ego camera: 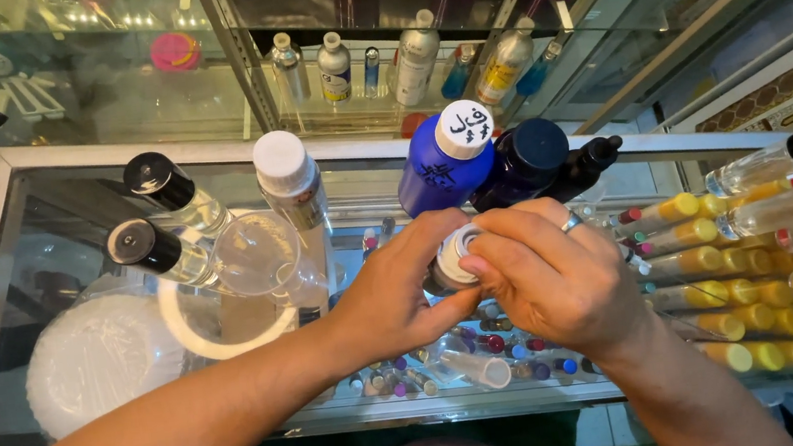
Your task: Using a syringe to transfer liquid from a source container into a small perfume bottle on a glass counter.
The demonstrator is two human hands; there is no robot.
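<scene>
- Small bottle (449, 263), white-capped, held between both hands just above the glass counter (46, 160), in front of the blue bottle (444, 162).
- Handling, as judged: light and rigid; a smooth wall, likely slippery if oily, and breakable if it is glass. The body offers the firmest hold, the cap the turning point.
- Left hand (396, 299): fingers curled closed around the bottle's body, thumb uppermost, forearm entering from lower left.
- Right hand (550, 280): fingertips pinched shut on the cap, wrist bent inward, a ring (571, 223) on one finger.
- Surroundings: clear black-capped bottles (164, 216) and a glass beaker (254, 256) to the left; yellow-capped vials (728, 293) in rows to the right.
</scene>
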